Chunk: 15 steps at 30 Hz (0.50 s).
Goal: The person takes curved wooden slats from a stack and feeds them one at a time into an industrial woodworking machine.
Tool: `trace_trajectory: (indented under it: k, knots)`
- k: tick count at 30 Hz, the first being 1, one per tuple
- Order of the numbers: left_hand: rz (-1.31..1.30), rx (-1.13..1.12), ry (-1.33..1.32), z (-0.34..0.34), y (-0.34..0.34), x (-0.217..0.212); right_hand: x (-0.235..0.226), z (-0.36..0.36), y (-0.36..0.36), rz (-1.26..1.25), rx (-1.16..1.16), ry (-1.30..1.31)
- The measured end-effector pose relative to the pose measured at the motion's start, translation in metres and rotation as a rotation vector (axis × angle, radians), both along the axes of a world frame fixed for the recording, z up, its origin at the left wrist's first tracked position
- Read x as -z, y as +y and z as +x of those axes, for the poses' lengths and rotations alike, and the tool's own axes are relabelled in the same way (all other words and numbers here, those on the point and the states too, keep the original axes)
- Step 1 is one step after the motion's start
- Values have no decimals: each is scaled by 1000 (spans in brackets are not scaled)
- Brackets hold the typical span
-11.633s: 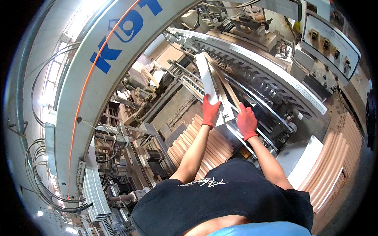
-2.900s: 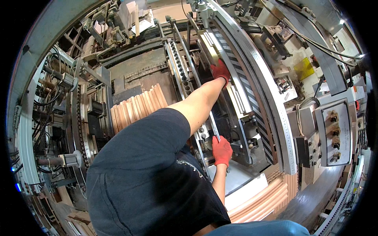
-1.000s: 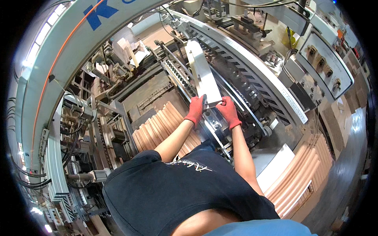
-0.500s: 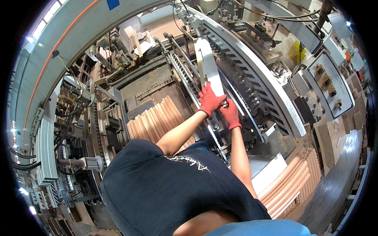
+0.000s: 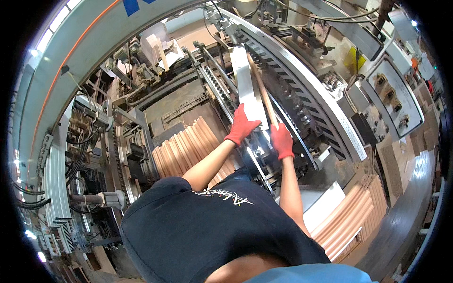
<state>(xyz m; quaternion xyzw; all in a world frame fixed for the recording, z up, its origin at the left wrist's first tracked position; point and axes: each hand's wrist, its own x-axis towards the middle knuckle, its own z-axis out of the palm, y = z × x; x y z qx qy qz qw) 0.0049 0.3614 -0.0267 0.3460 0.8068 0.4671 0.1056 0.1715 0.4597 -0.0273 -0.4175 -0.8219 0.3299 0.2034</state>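
While the left hand [image 5: 242, 126] rests on the near end of a pale board [image 5: 246, 82], the right hand [image 5: 282, 141] grips a wooden strip [image 5: 260, 89] along the board's right side.

The left thumb stands apart from the fingers, whose curl under the board I cannot tell; the right fingers close round the strip's near end. Left of the board, a beam [image 5: 94, 47] bears cut-off blue lettering [image 5: 132, 6]; on its near side, pale script [image 5: 236, 200] crosses the shirt [image 5: 207, 231].

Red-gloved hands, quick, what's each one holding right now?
Left hand: closed on the white board, near end.
Right hand: closed on the wood-coloured strip.
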Motion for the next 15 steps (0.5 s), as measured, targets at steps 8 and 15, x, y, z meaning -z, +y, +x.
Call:
trace_trajectory:
  k: [8, 15]
  knots:
    - [-85, -157, 207, 7, -4, -27, -13, 102, -69, 415, 179, -50]
    - [548, 370, -992, 23, 2, -67, -3, 154, -99, 575, 213, 52]
